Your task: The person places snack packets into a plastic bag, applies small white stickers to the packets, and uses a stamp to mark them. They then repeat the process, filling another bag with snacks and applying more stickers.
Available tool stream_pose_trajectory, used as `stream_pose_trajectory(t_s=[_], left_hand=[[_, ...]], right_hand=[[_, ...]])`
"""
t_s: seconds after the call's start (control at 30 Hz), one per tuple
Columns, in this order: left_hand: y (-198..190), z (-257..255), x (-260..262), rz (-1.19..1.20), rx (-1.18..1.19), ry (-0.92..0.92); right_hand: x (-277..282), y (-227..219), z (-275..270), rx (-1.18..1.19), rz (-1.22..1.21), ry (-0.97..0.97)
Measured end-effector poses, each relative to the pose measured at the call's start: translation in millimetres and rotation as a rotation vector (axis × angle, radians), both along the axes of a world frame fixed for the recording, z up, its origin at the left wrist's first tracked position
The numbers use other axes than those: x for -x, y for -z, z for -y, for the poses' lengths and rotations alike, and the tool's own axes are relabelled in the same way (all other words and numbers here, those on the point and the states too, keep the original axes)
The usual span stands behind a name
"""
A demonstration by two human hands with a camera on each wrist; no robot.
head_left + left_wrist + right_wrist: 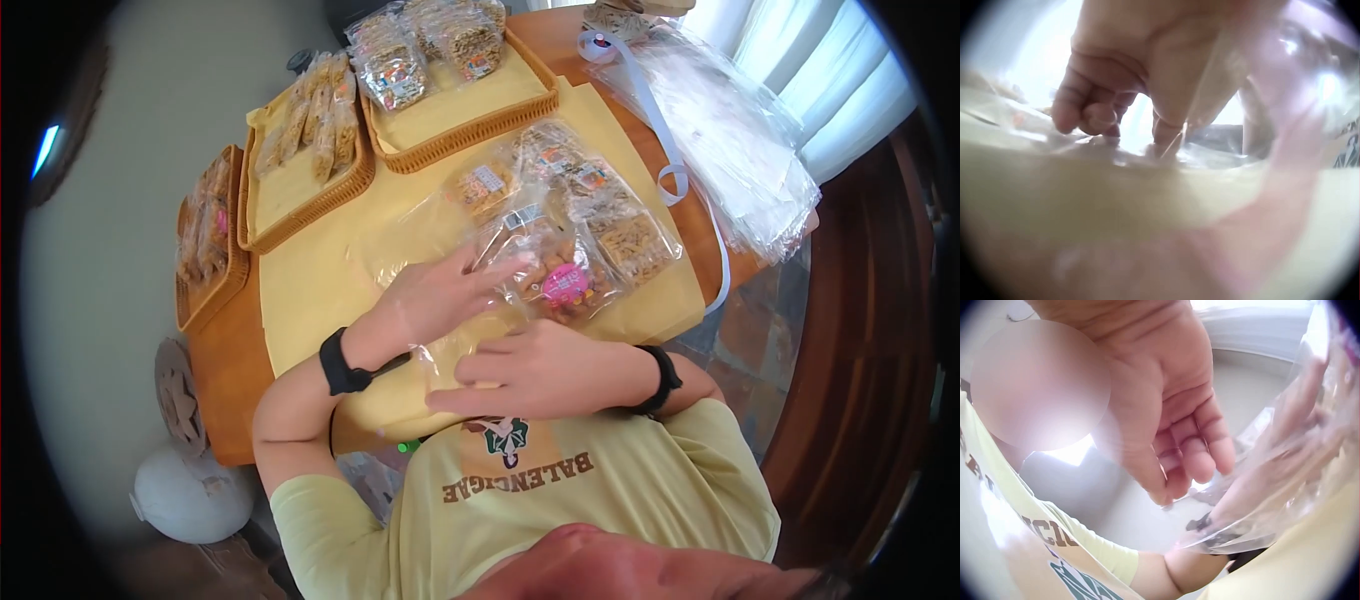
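Note:
In the head view, several packets of brown snacks lie together, one with a pink label [567,284], beside clear plastic film [415,245]. My left hand [430,300] reaches over these from the left, fingers spread and bent down. Clear film covers part of it; in the left wrist view the fingertips of this hand [1160,69] touch shiny film. Nearer my body, my right hand [540,370] is turned palm down. From the right wrist view, thumb and fingertips of the right hand [1172,406] come together at the edge of a clear bag [1266,506], with the left hand seen through it.
Wicker trays with packets stand along the far left: a small one [240,262], a middle one [365,180] and a large one [470,135]. At the back right lies a stack of clear bags [740,150], with a white ribbon [655,120] beside it. Yellow paper [310,290] covers the table.

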State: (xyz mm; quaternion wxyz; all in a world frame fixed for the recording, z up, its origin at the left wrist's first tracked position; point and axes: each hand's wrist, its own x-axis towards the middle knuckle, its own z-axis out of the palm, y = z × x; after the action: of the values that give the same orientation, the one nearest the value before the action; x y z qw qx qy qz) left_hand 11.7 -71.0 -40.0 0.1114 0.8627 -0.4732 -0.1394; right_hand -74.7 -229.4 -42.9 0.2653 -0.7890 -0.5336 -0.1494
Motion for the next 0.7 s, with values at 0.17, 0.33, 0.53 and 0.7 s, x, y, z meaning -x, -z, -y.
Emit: stream_pose_trajectory(t_s=[0.17, 0.33, 0.53, 0.7], left_hand=[[-14, -66, 1, -0.099, 0.187, 0.182], [-23, -116, -14, -0.084, 0.059, -0.182], [5, -99, -33, 0.404, 0.215, -0.329], [22, -73, -68, 0.438, 0.031, -0.229]], right_hand=[[13, -4, 34, -0.055, -0.248, 0.152], [30, 11, 18, 0.155, -0.285, 0.371], [25, 22, -12, 0.251, -0.174, 0.398], [26, 37, -23, 0.225, -0.126, 0.411]])
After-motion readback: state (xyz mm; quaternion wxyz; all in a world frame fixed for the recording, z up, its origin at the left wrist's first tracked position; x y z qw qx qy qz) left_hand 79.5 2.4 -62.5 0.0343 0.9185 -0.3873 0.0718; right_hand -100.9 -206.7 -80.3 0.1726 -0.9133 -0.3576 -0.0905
